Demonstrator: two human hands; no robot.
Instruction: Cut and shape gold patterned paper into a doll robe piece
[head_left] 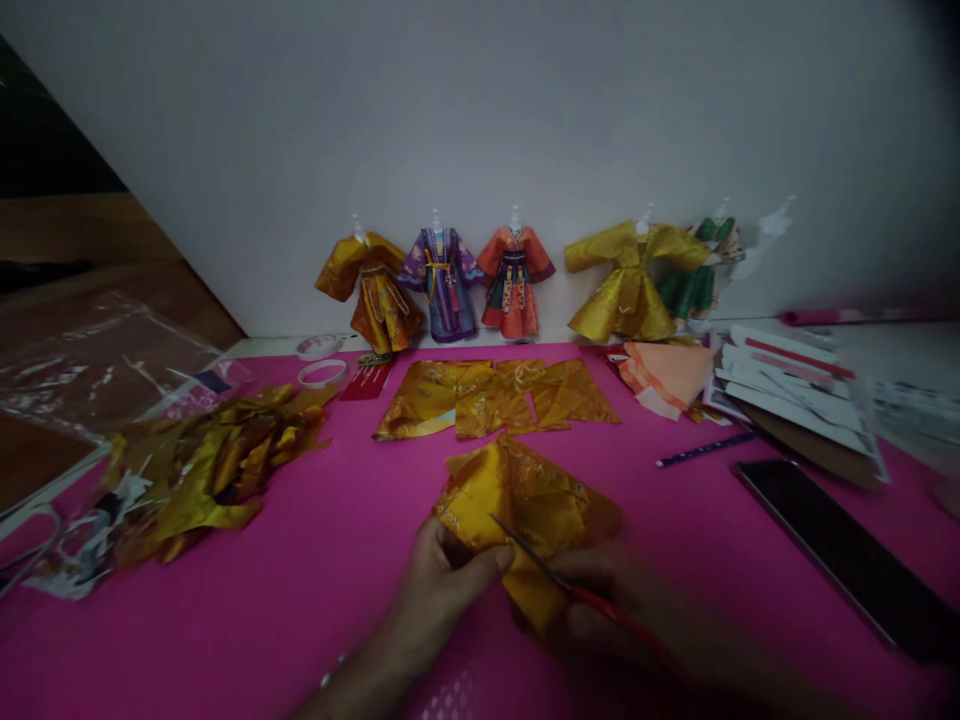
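Head view: left hand (442, 585) pinched gold paper piece (525, 500) over pink bench (300, 600); right hand (600, 610), blurred, gripped red-handled scissors (570, 585) against the paper.

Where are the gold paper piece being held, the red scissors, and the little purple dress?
Gold paper (525, 490), head view: middle of the crumpled sheet.
Scissors (600, 603), head view: on the red handle arm, blurred.
Purple dress (442, 285), head view: its front, below the yellow sash.

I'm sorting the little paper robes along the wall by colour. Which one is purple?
The purple robe, second from the left, between the gold robe and the orange-red robe. It alone is violet, with a yellow sash.
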